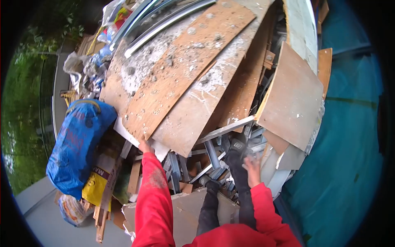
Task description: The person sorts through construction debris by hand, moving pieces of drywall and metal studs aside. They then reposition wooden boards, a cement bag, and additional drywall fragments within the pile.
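My left hand [145,145] is at the lower edge of a long, debris-strewn brown board [193,57], its fingers touching or gripping the corner; most of the fingers are hard to make out. Under that board lies a wider dusty board [181,127]. My right hand [252,165] is held over the scrap by my leg, fingers apart and slightly blurred, with nothing in it. Metal profiles [212,154] and broken pieces lie beneath and between my feet.
A blue bag [80,146] and a yellow sack [94,188] lie at the left. Tilted at the right is a brown panel [291,96], beside a teal tarp [345,152]. Long metal rails [164,29] rest on the boards at the top.
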Tool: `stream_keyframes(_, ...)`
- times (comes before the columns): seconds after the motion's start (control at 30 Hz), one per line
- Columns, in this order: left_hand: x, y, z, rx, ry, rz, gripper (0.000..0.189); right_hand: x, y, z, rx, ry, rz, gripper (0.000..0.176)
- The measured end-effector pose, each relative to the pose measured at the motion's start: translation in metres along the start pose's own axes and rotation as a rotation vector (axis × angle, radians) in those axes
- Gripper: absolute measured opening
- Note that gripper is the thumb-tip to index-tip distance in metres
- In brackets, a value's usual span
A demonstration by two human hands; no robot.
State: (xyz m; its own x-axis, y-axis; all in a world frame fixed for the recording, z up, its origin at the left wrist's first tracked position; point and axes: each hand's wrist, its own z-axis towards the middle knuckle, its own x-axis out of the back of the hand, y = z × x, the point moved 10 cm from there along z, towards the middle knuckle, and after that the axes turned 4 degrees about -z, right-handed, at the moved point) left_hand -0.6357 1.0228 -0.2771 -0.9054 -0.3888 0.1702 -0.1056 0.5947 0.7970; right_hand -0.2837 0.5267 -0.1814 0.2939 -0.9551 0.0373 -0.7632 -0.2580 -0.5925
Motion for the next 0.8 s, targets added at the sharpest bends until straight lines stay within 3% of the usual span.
stream_keyframes(0.07,0.001,0.014,-0.014,-0.111,0.115,0.149,0.042,-0.034,0.009,-0.006,0.050,-0.134,-0.208,0.077)
stream_keyframes(0.1,0.003,0.009,0.005,-0.185,0.047,0.092,0.040,-0.044,0.008,-0.005,0.090,-0.181,-0.275,0.078)
stream_keyframes(0.17,0.023,-0.015,0.026,-0.040,0.072,-0.113,0.039,-0.047,0.007,-0.005,0.114,-0.182,-0.313,0.075)
stream_keyframes(0.27,0.016,-0.010,-0.010,0.202,0.075,-0.437,0.037,-0.045,0.003,0.001,0.145,-0.166,-0.350,0.071)
stream_keyframes(0.33,0.025,-0.012,0.009,0.100,-0.165,-0.434,0.029,-0.047,-0.003,0.000,0.182,-0.180,-0.315,0.069)
stream_keyframes(0.47,0.038,0.029,-0.131,0.022,-0.392,-0.339,0.042,-0.100,-0.048,-0.003,0.308,-0.299,-0.079,0.067)
stream_keyframes(0.5,0.050,0.024,-0.164,0.037,-0.372,-0.314,0.045,-0.118,-0.058,-0.004,0.306,-0.349,-0.039,0.069)
stream_keyframes(0.57,0.075,-0.001,-0.222,0.108,-0.367,-0.291,0.051,-0.156,-0.070,0.000,0.167,-0.477,0.231,0.074)
stream_keyframes(0.63,0.093,-0.022,-0.280,0.165,-0.403,-0.255,0.058,-0.187,-0.055,0.024,0.039,-0.458,0.241,0.072)
stream_keyframes(0.67,0.098,-0.026,-0.307,0.169,-0.427,-0.215,0.062,-0.212,-0.074,0.020,0.026,-0.599,0.493,0.076)
stream_keyframes(0.8,0.122,-0.052,-0.349,0.255,-0.486,-0.230,0.070,-0.208,-0.055,0.023,-0.112,-0.493,0.460,0.050)
